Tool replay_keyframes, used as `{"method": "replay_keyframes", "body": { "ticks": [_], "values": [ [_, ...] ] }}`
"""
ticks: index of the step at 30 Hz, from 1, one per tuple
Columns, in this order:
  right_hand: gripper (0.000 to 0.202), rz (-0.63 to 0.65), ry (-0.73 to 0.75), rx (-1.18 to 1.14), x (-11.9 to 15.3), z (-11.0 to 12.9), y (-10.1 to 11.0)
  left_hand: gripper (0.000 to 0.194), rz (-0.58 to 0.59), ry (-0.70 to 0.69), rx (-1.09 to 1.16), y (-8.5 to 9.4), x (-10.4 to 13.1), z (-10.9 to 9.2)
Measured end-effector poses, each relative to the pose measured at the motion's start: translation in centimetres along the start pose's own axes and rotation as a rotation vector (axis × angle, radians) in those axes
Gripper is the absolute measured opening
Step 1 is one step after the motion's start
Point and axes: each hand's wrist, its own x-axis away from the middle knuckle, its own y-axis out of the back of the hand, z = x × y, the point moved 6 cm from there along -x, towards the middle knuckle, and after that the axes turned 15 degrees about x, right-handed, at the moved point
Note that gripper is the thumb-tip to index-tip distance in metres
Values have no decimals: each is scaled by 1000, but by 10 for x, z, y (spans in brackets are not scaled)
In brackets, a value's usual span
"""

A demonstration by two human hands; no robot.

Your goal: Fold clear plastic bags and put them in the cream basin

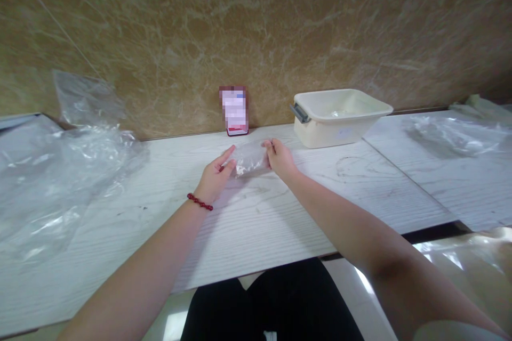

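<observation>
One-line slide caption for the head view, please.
Both hands, left hand and right hand, hold a small clear plastic bag on a white table near a cream tub.

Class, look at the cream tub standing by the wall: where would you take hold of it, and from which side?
Probably by the grey handle on the left end of the tub, coming in from the left. The handle juts out from the end wall just under the rim, facing the right hand. That hand and the left hand now pinch a small clear bag between them.
</observation>
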Motion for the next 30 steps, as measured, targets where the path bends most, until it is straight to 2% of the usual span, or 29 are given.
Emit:
{"method": "replay_keyframes", "body": {
  "ticks": [3,7,11,14,19,25,27,30],
  "values": [
    [32,-30,22,58,2,5,8,44,9,-111,-92,-1,1,-5],
    [32,-54,69,79,-1,5,17,56,75,8,-81,-6,1,2],
    [33,-98,124,139,-5,5,25,69,131,76,29,-11,5,2],
    [36,-77,138,154,-7,6,28,82,194,154,123,-14,7,1],
    [40,28,172,67,-5,12,23,53,160,359,251,-4,6,3],
    [37,254,173,-88,2,14,3,35,390,452,78,-11,15,7],
    [35,302,103,-161,1,11,-2,35,418,507,1,-14,21,12],
    [40,344,-139,-406,-1,0,-4,29,385,524,-12,-17,23,17]
  ]
}}
